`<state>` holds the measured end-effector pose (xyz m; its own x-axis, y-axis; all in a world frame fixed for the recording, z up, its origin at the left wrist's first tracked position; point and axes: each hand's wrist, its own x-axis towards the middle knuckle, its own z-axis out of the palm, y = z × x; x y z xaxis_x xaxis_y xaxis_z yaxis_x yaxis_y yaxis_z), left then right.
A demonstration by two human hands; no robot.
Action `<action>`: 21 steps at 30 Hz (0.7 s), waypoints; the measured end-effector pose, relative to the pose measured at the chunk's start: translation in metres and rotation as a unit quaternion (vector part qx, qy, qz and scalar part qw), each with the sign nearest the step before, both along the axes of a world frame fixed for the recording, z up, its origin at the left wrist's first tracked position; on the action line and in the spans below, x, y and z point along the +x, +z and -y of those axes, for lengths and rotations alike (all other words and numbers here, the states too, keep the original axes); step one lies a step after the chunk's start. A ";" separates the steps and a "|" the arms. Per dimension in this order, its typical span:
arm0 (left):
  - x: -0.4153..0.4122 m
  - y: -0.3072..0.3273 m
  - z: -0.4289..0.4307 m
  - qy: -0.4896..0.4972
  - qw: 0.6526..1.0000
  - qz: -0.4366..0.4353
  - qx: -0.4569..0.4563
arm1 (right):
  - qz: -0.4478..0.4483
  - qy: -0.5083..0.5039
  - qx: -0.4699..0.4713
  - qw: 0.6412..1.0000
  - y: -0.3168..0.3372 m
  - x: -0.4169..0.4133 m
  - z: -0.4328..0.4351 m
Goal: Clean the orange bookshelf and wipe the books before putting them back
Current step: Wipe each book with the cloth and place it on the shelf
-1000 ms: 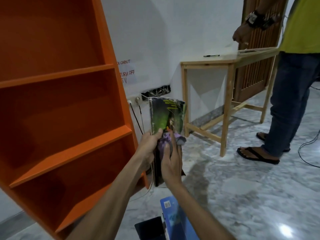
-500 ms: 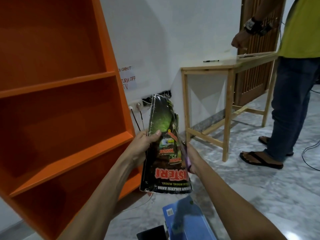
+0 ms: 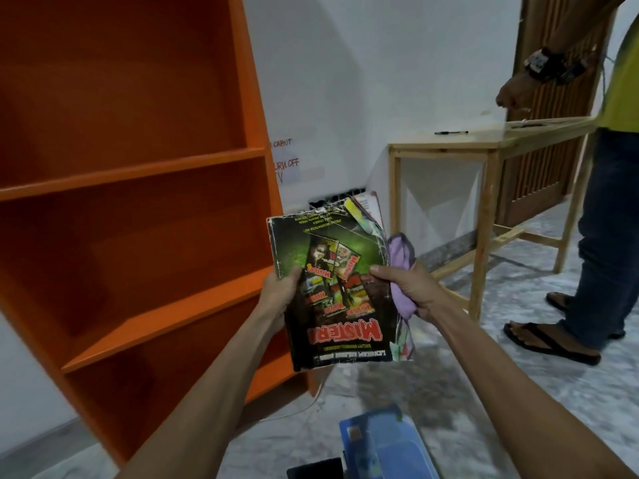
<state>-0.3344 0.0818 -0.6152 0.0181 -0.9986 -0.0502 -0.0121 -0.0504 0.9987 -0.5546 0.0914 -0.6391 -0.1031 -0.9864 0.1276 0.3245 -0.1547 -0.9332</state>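
Left hand [image 3: 280,292] grips the left edge of a worn book [image 3: 339,288], thumb curled onto the cover and fingers hidden behind it. Right hand [image 3: 408,288] pinches the book's right edge with the thumb on the cover, and the same hand holds a bunched purple cloth [image 3: 401,257] against the book's edge. The book is in the air, just in front of the right side panel of the orange bookshelf [image 3: 138,174], its cover facing the camera with the red title upside down. Loose coloured pages stick out behind its upper right corner; whether they belong to it or to another book cannot be told.

The bookshelf's compartments in view show their orange boards and back panel only. Its top, left side and foot are cut off by the frame.

A blue book [image 3: 380,440] lies on the marble floor [image 3: 484,392] below the forearms, its lower end cut off at the bottom edge. Beside it is a dark object [image 3: 314,468], too cropped to identify.

A handwritten note [image 3: 287,160] on the wall is partly hidden behind the bookshelf's side panel. A pen [image 3: 451,132] lies on the wooden table [image 3: 484,141] near its left end. A second person [image 3: 615,202] stands at the table's far end, cut off above the chest.
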 end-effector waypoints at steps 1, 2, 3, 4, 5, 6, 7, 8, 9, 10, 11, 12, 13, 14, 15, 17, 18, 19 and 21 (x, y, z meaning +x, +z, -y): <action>-0.001 0.003 -0.004 -0.016 0.999 -0.009 0.027 | -0.050 -0.041 -0.018 0.998 0.002 0.003 0.001; -0.001 0.007 -0.007 -0.043 0.996 -0.048 0.068 | -0.150 -0.083 -0.038 0.984 0.007 0.008 -0.003; 0.000 0.012 -0.012 -0.075 0.983 -0.125 0.114 | -0.269 -0.117 -0.066 0.954 0.010 0.009 -0.004; 0.004 0.015 -0.010 -0.113 0.958 -0.224 0.141 | -0.356 -0.138 -0.096 0.919 0.013 0.008 -0.008; 0.008 0.019 -0.011 -0.143 0.928 -0.310 0.145 | -0.407 -0.136 -0.139 0.892 0.017 0.010 -0.016; 0.013 0.023 -0.009 -0.156 0.911 -0.356 0.140 | -0.449 -0.116 -0.203 0.862 0.019 0.014 -0.024; 0.017 0.028 -0.011 -0.150 0.905 -0.373 0.139 | -0.503 -0.111 -0.281 0.810 0.020 0.019 -0.031; 0.022 0.030 -0.012 -0.125 0.913 -0.362 0.140 | -0.567 -0.112 -0.357 0.734 0.021 0.023 -0.037; 0.024 0.032 -0.017 -0.106 0.923 -0.343 0.142 | -0.626 -0.120 -0.419 0.647 0.019 0.024 -0.040; 0.027 0.031 -0.019 -0.092 0.940 -0.298 0.140 | -0.667 -0.127 -0.463 0.569 0.015 0.023 -0.040; 0.029 0.028 -0.019 -0.081 0.955 -0.248 0.138 | -0.692 -0.129 -0.484 0.520 0.012 0.021 -0.041; 0.031 0.022 -0.018 -0.069 0.968 -0.200 0.135 | -0.697 -0.119 -0.490 0.510 0.005 0.017 -0.039; 0.032 0.017 -0.019 -0.066 0.972 -0.178 0.138 | -0.683 -0.095 -0.482 0.540 -0.001 0.016 -0.040; 0.034 0.011 -0.017 -0.064 0.974 -0.166 0.142 | -0.642 -0.078 -0.451 0.615 -0.002 0.017 -0.045; 0.032 0.006 -0.015 -0.070 0.974 -0.164 0.143 | -0.565 -0.049 -0.382 0.729 -0.001 0.018 -0.051; 0.027 0.002 -0.016 -0.094 0.977 -0.147 0.124 | -0.367 -0.049 -0.220 0.903 0.003 0.027 -0.057; 0.021 0.000 -0.016 -0.103 0.980 -0.135 0.106 | -0.317 -0.090 -0.190 0.925 0.005 0.034 -0.054; 0.014 -0.002 -0.017 -0.113 0.982 -0.124 0.088 | -0.297 -0.119 -0.183 0.930 0.008 0.043 -0.053; 0.000 -0.005 -0.018 -0.134 0.982 -0.120 0.058 | -0.295 -0.127 -0.191 0.927 0.012 0.068 -0.047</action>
